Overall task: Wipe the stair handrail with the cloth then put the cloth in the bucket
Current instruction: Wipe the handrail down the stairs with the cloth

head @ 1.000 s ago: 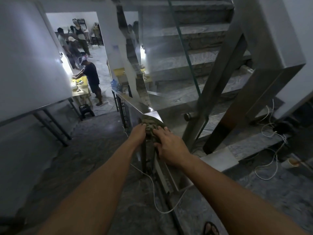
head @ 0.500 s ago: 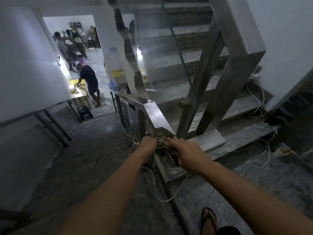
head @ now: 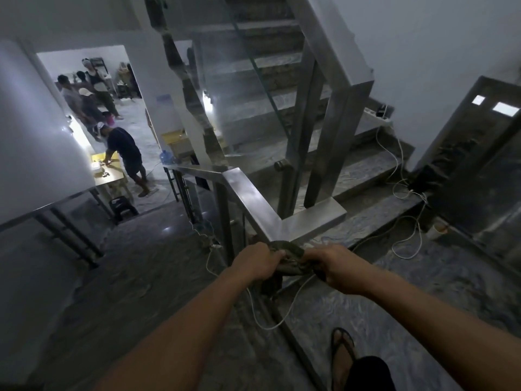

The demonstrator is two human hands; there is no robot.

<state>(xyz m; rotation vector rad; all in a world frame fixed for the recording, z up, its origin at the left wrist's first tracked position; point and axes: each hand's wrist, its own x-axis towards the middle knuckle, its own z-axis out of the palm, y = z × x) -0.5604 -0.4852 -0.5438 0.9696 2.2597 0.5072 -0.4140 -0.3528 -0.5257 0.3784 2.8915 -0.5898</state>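
Observation:
A dark greenish cloth [head: 290, 258] is bunched over the near end of the steel stair handrail [head: 251, 201], just below the corner where the rail turns. My left hand [head: 258, 262] grips the cloth's left side and my right hand [head: 337, 266] grips its right side, both closed around it. The rail runs away from me down to the left and a flat steel ledge [head: 313, 218] branches right. No bucket is in view.
White cables [head: 406, 221] trail across the marble landing and steps at right. A small cup [head: 437, 230] sits on the floor by a dark door. My sandalled foot [head: 342, 351] stands at the bottom. Several people stand in the lit room down left.
Both hands have slid the cloth back toward me along the handrail, past its corner. The view has pulled back, showing more of the rail and my foot.

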